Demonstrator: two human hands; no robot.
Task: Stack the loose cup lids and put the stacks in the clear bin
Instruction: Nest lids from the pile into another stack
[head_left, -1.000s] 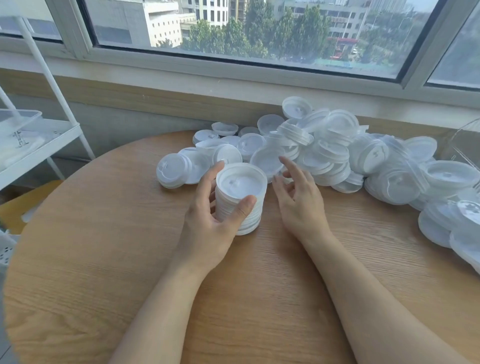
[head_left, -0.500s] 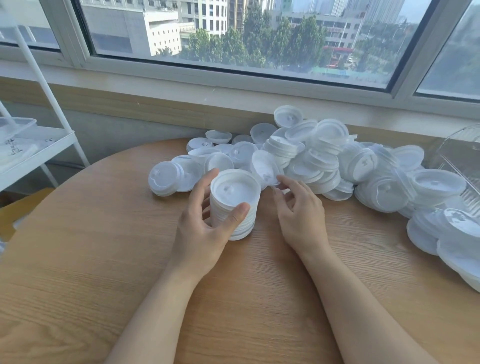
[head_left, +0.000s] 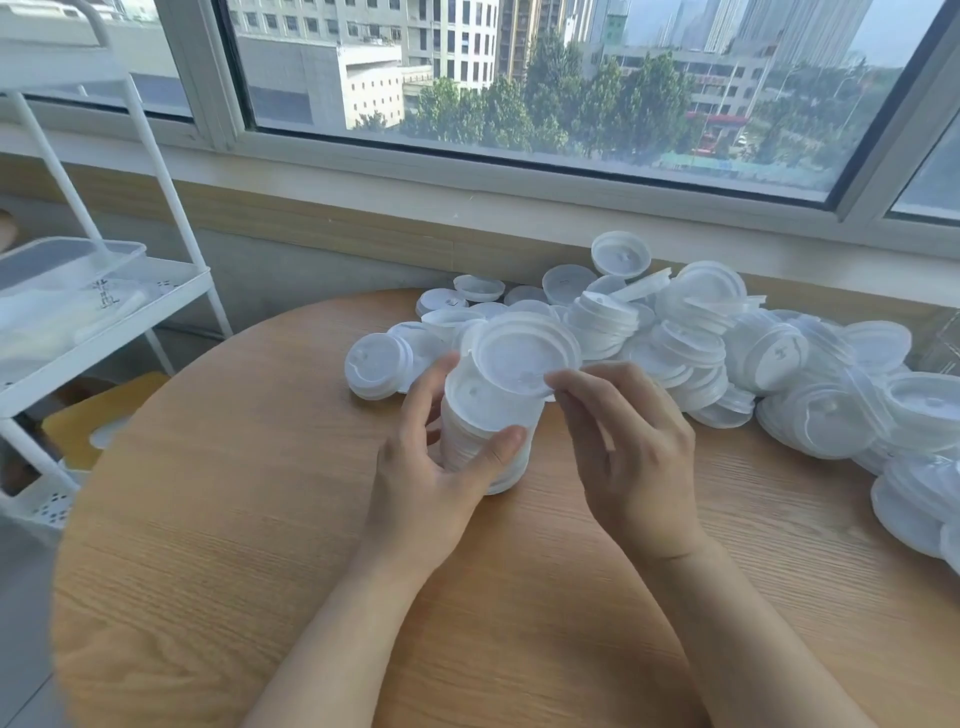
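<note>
A stack of white cup lids (head_left: 488, 431) stands on the round wooden table (head_left: 260, 519), and my left hand (head_left: 436, 467) grips it around the side. My right hand (head_left: 628, 447) pinches the rim of a single white lid (head_left: 524, 353), held tilted just above the stack's top. A big heap of loose white lids (head_left: 701, 343) lies behind and to the right, along the window side. A corner of the clear bin (head_left: 940, 338) shows at the far right edge.
A white metal trolley (head_left: 104, 312) with a clear tray on its shelf stands left of the table. The window sill and wall run right behind the lid heap. More lids spread to the table's right edge (head_left: 914, 499).
My right hand picked one lid out of the heap and brought it over the stack. The left hand kept its hold on the stack. The camera view shifted.
</note>
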